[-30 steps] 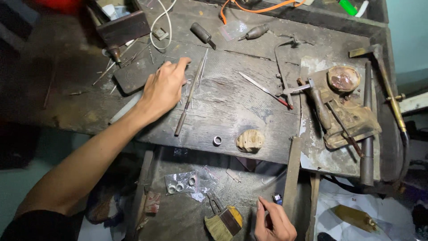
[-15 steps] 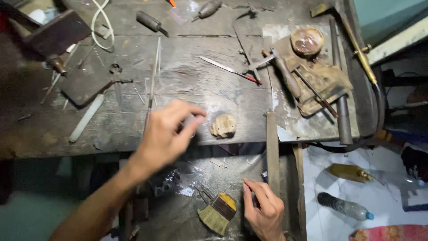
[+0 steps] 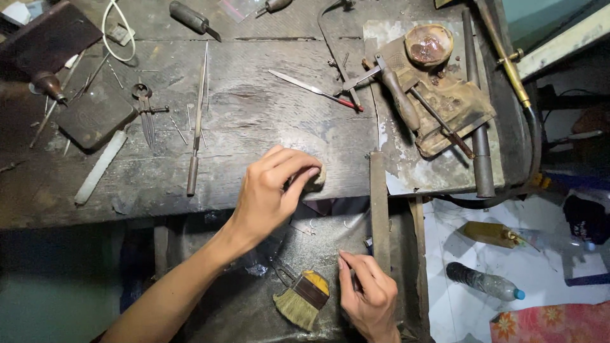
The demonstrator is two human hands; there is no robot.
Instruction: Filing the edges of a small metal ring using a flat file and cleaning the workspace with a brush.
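**Left hand on the tan lump, right hand low by the brush**

Your left hand sits at the near edge of the dark wooden surface, approx. centre of view. Its grip is curled round a small tan lump: thumb and fingertips touch it, only the lump's right edge shows past the fingers. Can't tell whether the lump is lifted or just pressed to the surface.

Your right hand is at approx. 6 o'clock from the lump, over the lower tray. Index finger and thumb are pinched nearly together; whatever sits between them is too small to make out. Just at 9 o'clock of that hand lies a small hand brush, bristles toward the lower left, near but not touching.

A flat wooden bench pin juts toward you, between lump and right hand.

At 10 o'clock from the left hand: a long thin file lying lengthwise, and dividers beyond it. At 2 o'clock: a small round dish w/ reddish contents on a brown pad.
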